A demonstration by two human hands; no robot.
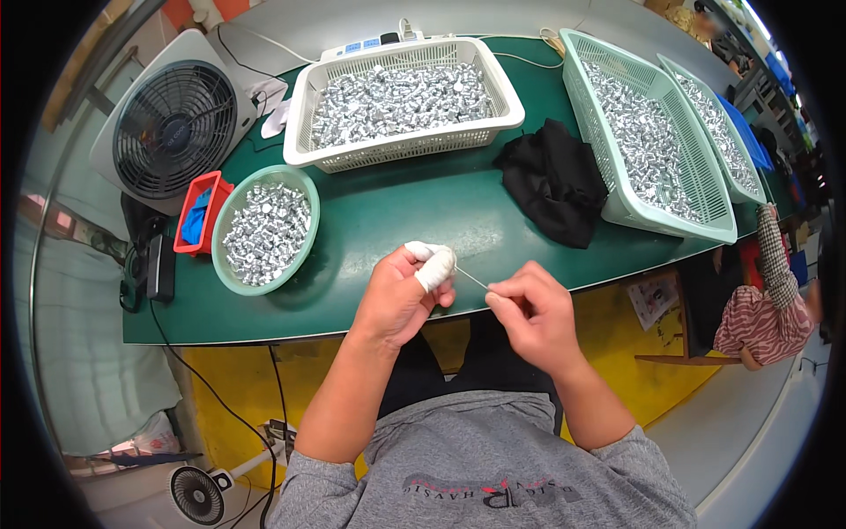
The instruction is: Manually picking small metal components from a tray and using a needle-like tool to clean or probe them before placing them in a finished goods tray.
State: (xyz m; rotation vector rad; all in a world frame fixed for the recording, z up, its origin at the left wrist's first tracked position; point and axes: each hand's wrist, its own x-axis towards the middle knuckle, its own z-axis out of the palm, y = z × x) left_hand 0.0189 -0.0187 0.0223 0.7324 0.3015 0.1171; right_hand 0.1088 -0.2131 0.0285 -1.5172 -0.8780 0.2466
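My left hand is over the near edge of the green table, with white wrappings on its thumb and index finger. Those two fingers press together; whatever is between them is hidden. A thin, straight rod runs from these fingertips toward the right. At its other end, my right hand pinches it between thumb and curled fingers. Nearest to my left hand stands a round pale green bowl full of small silver metal parts. Beyond my right hand lies a crumpled black cloth.
A white basket of metal parts stands at the back. Two pale green baskets, one nearer and one farther, hold more at right. At left are a box fan, a red bin and a black adapter. A person's patterned sleeve shows at far right.
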